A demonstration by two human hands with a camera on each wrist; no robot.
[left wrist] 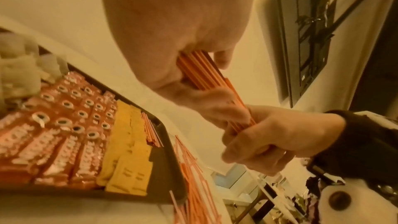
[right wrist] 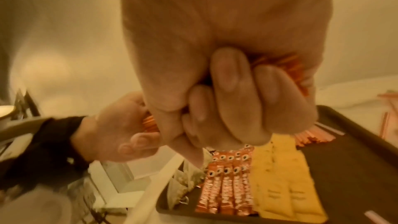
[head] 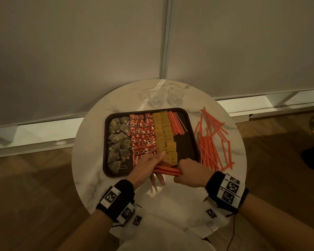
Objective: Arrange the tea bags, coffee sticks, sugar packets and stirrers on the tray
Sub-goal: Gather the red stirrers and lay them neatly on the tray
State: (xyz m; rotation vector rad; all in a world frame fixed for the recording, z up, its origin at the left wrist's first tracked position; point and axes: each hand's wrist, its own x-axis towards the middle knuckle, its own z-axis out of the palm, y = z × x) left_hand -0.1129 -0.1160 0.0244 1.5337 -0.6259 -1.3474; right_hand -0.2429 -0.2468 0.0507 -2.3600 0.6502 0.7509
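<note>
A dark tray (head: 186, 150) lies on the round marble table (head: 87, 142). On it, from left to right, are tea bags (head: 119, 140), red coffee sticks (head: 142, 134), yellow sugar packets (head: 164, 134) and a row of red stirrers (head: 177, 124) at the far right. Over the tray's near edge both hands hold one bundle of stirrers (head: 168, 170) level. My left hand (head: 152, 165) grips its left end and my right hand (head: 184, 171) is fisted round its right end. The wrist views show the same bundle (left wrist: 200, 71) in my left hand (left wrist: 183, 48) and in my right hand (right wrist: 226, 91).
A loose heap of stirrers (head: 211, 142) lies on the table right of the tray. Two clear glasses (head: 156, 96) (head: 175, 96) stand behind the tray near the wall. The tray's right part in front of the laid stirrers is bare.
</note>
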